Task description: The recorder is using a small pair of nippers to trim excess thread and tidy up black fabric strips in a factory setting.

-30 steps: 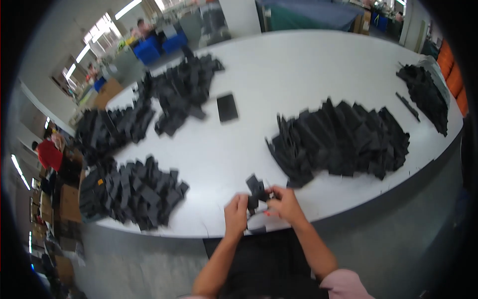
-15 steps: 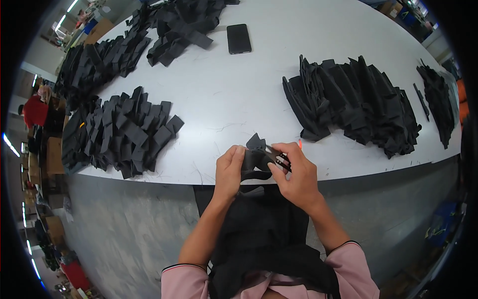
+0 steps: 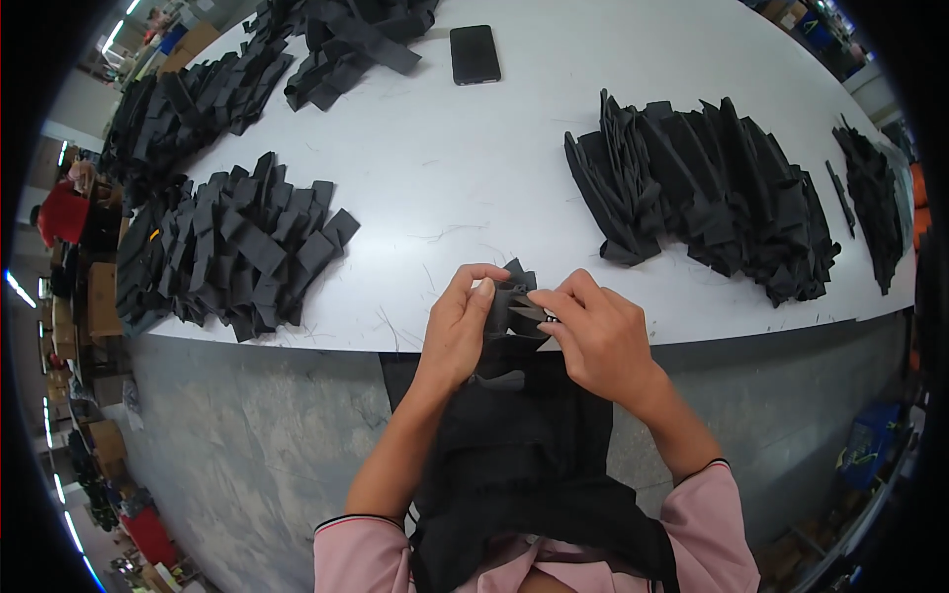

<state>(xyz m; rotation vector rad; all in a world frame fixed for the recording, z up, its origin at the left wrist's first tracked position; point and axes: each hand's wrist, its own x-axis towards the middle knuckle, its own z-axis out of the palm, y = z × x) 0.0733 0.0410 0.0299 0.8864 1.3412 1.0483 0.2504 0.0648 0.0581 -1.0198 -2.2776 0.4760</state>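
Just over the table's near edge, my left hand is closed on a dark fabric strip, its thumb and index finger pinching the cloth. The strip is bent into a loop, and one end sticks up past the fingers. My right hand grips a pair of thread snips between thumb and fingers. Their blades point left, against or just in front of the strip; whether they touch the cloth I cannot tell. Most of the snips' handle is hidden by the right hand.
On the white table, dark strips are heaped at left, far left and top. A larger dark fabric pile lies at right, another bundle beyond it. A black phone lies at the back.
My right hand has turned, and the snips' blades now point left at the strip. The left hand's index finger has come over the top of the cloth. The view has shifted slightly.
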